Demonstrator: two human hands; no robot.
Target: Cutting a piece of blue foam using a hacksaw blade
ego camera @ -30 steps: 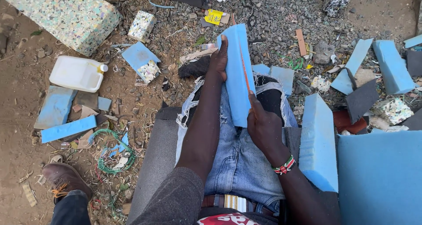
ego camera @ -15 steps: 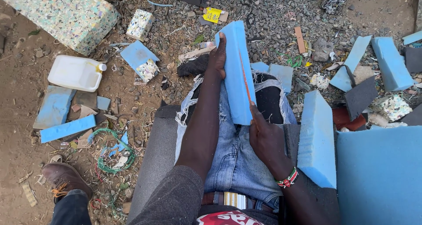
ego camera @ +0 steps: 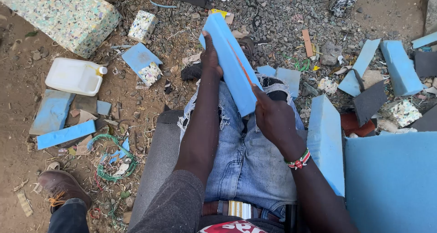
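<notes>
I sit with a long blue foam slab (ego camera: 217, 30) resting on my denim-clad lap, its far end leaning up and to the left. My left hand (ego camera: 210, 58) grips the slab's left edge near the far end, thumb on its face. My right hand (ego camera: 273, 117) is closed on a thin rust-orange blade (ego camera: 243, 69) at the slab's near end. The blade lies along the slab's face in a lengthwise line. A beaded bracelet sits on my right wrist.
A grey mat (ego camera: 157, 164) lies under my legs. Blue foam blocks (ego camera: 325, 142) and a large blue sheet (ego camera: 391, 178) stand at right. On the gravel at left are a white jerrycan (ego camera: 75, 76), a speckled foam block (ego camera: 59, 14), green wire (ego camera: 114, 162) and a brown shoe (ego camera: 59, 185).
The slab's far end has swung to the left, carried by my left hand. My right hand has moved up toward the slab's near end with the blade.
</notes>
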